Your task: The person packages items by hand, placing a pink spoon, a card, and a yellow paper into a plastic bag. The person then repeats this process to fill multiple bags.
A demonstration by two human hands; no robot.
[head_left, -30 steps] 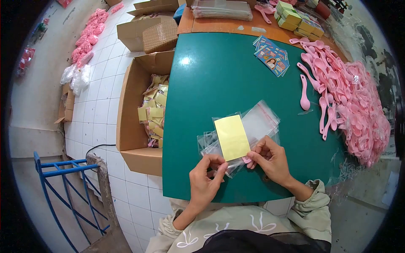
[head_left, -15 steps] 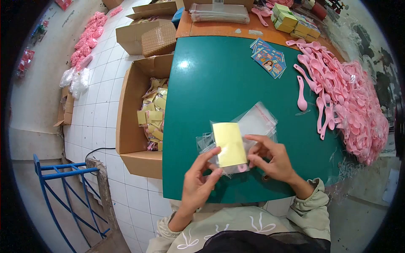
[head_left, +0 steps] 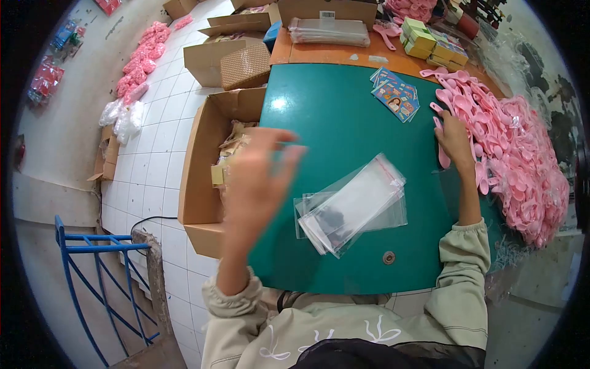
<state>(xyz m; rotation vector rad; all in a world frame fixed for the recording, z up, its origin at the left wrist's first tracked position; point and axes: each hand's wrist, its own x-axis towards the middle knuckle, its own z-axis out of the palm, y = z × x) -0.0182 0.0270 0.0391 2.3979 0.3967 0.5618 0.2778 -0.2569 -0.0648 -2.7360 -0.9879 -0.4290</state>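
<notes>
My left hand (head_left: 255, 178) is smeared by motion over the right edge of the cardboard box (head_left: 192, 166). Its thumb and a finger stand apart with nothing visible between them. Inside the box are yellow-card packets (head_left: 218, 175), partly hidden by that hand. At the table's right side, my right hand (head_left: 453, 138) has its fingers closed at the handle of a pink spoon (head_left: 444, 158), beside the large heap of pink spoons (head_left: 522, 160). Clear plastic bags (head_left: 353, 200) lie in a loose, fanned stack on the green table (head_left: 319, 123) between my hands.
Blue printed cards (head_left: 396, 98) lie near the table's far edge. Behind them, an orange-brown surface (head_left: 326, 54) carries wrapped clear bags (head_left: 329, 32) and yellow card stacks (head_left: 424, 42). A blue metal frame (head_left: 98, 249) stands at left on the tiled floor.
The yellow-card packet has left my hands and I cannot pick it out now. My left hand has moved left to the box; my right hand has gone up and right to the spoons.
</notes>
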